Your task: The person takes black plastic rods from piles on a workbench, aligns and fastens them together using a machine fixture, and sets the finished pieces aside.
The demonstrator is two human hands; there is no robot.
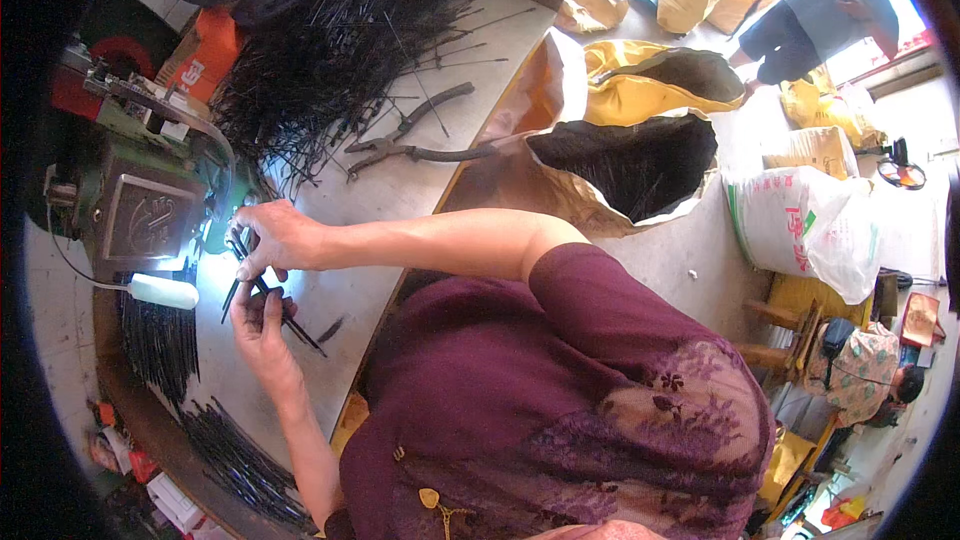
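Black, slender rods (303, 335) are in both hands in the head view, above the left part of the grey table (355, 230), just beside a green machine (150, 215) and a lit white lamp (163, 291). The left hand (260, 328), the nearer one, has its thumb and fingers closed around them; the right hand (275, 238), farther off, pinches their upper ends. This handful has not been let go.

At the far side, a large tangled heap (310, 60) of similar dark pieces appears left to be handled, with pliers (415, 145) beside it. At the left and near left, two roughly aligned bundles (160, 335) (240, 460) look sorted, though whether they are finished cannot be told. Right of the table, an open sack (590, 195) has dark contents; their stage is unclear.
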